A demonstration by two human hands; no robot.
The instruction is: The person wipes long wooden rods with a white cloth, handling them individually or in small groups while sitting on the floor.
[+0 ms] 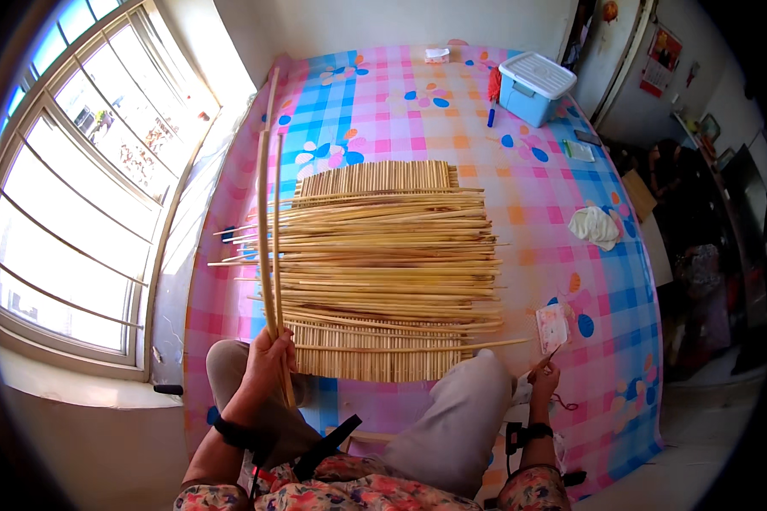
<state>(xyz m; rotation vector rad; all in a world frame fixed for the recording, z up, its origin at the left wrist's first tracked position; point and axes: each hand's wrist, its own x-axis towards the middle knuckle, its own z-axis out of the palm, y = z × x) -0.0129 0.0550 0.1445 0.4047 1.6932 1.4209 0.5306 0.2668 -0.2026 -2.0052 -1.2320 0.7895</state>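
Note:
My left hand (270, 351) is closed round a few long, pale stalks (265, 230), which stand up from it and lean away from me. Beyond it, many loose straw-coloured stalks (375, 247) lie crosswise in a heap on a woven stalk mat (375, 180). One single stalk (418, 347) lies across the mat's near part, by my knee. On the right, my right hand (544, 375) pinches a thin, dark, pointed tool (554, 352); its exact kind is too small to tell. A white-and-pink packet (552, 329) lies just beyond that hand.
A checked, flowered sheet (528, 247) covers the surface under everything. At the far right stands a blue lidded box (533, 89). Nearer lie a crumpled white cloth (594, 227) and a green-white packet (579, 152). A barred window (77, 221) runs along the left.

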